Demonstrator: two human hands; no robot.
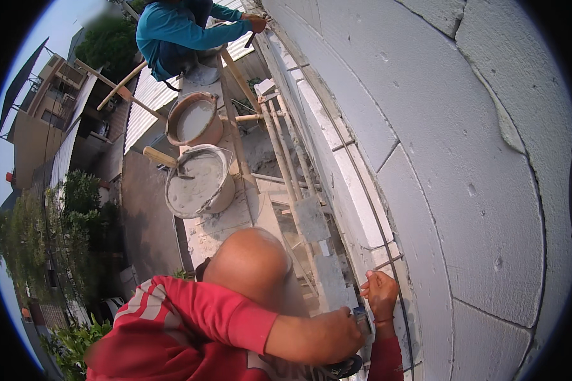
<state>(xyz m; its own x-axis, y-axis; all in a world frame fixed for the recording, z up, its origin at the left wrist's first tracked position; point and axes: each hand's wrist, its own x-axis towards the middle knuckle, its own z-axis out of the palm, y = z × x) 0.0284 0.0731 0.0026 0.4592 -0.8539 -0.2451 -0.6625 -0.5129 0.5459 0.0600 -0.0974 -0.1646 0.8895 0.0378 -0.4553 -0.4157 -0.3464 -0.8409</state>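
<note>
My left hand (pixel 337 335), at the end of a red sleeve, is closed in a fist. Beside its knuckles shows a small blue-grey object (pixel 362 319), mostly hidden. My right hand (pixel 381 294) is raised just right of it, fingers curled toward the thumb; whatever they pinch is too small to name. Close by that hand, a thin dark metal rod (pixel 382 223) runs along the top of the pale block course (pixel 337 166), with short crosspieces. Grey flat plates (pixel 332 279) lie ahead of my left hand. A bent bare knee (pixel 248 259) rises left of my hands.
A large grey block wall (pixel 464 190) fills the right side. On the scaffold planks (pixel 245 219) stand two buckets of grey mortar (pixel 200 181) (pixel 194 120), the nearer with a wooden-handled trowel (pixel 160 157). A person in blue (pixel 184 35) crouches beyond. Wooden poles (pixel 283 149) and a drop lie alongside.
</note>
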